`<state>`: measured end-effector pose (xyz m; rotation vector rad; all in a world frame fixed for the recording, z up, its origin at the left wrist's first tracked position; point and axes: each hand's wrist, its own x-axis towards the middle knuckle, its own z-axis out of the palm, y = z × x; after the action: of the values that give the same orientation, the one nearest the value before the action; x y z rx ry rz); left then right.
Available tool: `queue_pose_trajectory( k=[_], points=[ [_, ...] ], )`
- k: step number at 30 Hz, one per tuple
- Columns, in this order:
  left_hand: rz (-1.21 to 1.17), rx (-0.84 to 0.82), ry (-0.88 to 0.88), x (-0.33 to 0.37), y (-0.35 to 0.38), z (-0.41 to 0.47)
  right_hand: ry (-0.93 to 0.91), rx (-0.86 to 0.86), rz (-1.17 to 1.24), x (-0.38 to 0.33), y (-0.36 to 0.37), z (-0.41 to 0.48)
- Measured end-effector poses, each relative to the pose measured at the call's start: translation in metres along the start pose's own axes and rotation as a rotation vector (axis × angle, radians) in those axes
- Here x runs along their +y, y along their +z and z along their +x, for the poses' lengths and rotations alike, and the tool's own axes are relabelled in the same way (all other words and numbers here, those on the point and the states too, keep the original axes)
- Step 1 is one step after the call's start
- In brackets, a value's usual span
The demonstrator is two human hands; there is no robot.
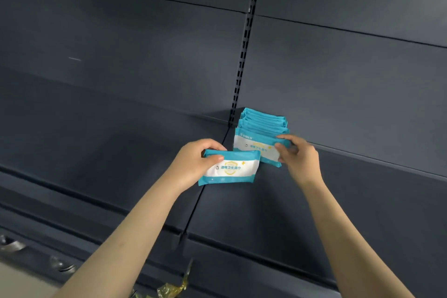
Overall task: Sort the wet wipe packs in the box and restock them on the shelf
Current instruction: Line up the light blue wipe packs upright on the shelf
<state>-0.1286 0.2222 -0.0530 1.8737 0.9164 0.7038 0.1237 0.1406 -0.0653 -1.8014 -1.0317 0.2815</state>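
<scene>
The dark shelf (266,213) holds a row of packs (263,120), blue and white, standing on edge one behind another just right of the slotted post (244,55), with their blue top seams lined up toward the back panel. The front pack (254,146) of that row faces outward, and the right hand (300,157) pinches its right end: the thumb lies on the printed face and the curled fingers (289,138) come over the top corner, though motion blur hides the exact grip. The rest of the row stands just behind those fingers. The left hand (193,162) grips a loose pack (232,169) by its left end, thumb across the front near the top seam and the other fingers wrapped behind it. This pack sticks out to the right of the thumb, held level above the shelf, and its far end overlaps the lower left corner of the front pack. A crumpled gold wrapper (173,286) lies well below both hands.
</scene>
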Motion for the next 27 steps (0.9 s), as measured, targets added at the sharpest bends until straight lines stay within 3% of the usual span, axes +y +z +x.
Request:
queue_pose_trajectory(
  k=[4,9,13,20,27],
  points=[
    [0.097,0.037,0.175,-0.006,0.014,0.033,0.025,0.130,0.140,0.007,0.011,-0.005],
    [0.104,0.081,0.334,-0.005,0.036,0.062,0.049,0.172,0.332,0.018,0.012,-0.016],
    [0.263,0.184,0.370,-0.007,0.048,0.074,0.055,0.123,0.230,0.023,0.013,-0.019],
    [0.202,0.174,0.397,-0.011,0.055,0.077,-0.020,0.091,0.017,0.025,0.014,-0.021],
    [0.464,0.014,0.378,-0.023,0.043,0.075,-0.106,0.113,-0.055,0.027,0.015,-0.022]
  ],
)
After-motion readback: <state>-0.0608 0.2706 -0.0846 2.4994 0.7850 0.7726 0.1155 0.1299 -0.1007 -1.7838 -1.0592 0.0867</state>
